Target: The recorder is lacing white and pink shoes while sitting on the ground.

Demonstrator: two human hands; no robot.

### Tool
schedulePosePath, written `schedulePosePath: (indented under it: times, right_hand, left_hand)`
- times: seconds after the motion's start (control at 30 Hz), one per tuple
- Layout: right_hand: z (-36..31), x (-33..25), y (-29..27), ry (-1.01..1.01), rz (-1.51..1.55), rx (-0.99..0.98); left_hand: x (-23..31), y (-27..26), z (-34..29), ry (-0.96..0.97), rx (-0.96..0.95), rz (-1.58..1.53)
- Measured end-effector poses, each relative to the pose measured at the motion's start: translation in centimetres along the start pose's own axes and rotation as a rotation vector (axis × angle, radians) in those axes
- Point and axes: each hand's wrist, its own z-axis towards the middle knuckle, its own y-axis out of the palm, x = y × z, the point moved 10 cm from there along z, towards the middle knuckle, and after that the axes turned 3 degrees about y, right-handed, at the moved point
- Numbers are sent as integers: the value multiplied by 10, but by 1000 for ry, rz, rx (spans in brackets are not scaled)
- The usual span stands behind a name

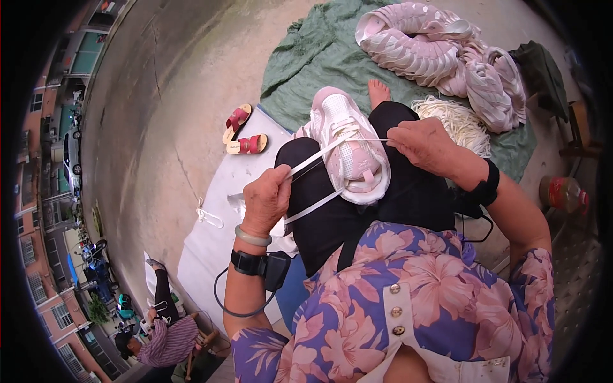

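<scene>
A pink and white sneaker (359, 158) rests across my black-trousered thighs, its toe pointing away from me. White lace is threaded through part of its eyelets. My left hand (265, 199) is closed round the flat white shoelace (317, 155), which runs taut from the shoe to my fingers, and a lower stretch of lace also slants back to the shoe. On the other side, my right hand (424, 148) pinches a thin, straight strand that reaches the shoe's lacing. Whether it is lace or a slim tool, I cannot tell.
Beyond my right knee lie a heap of white laces (454, 123) and a long bundle of pink-white shoe pieces (440, 51) on a green cloth (306, 57). Red sandals (246, 137) stand left. A plastic bottle (562, 193) is at right. Another person (163, 335) sits lower left.
</scene>
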Motion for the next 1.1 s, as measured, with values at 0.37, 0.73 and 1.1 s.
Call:
schedulePosePath:
  times: [0.37, 0.73, 1.1]
  right_hand:
    - [-90, 127, -48, 205, -252, 167]
    - [-219, 249, -187, 307, -675, 432]
    - [-82, 71, 52, 1000, 1362, -204]
  left_hand:
    - [-84, -55, -85, -121, 127, 316]
    - [-196, -197, -218, -482, 432, 506]
    - [-31, 71, -62, -946, -198, -1225]
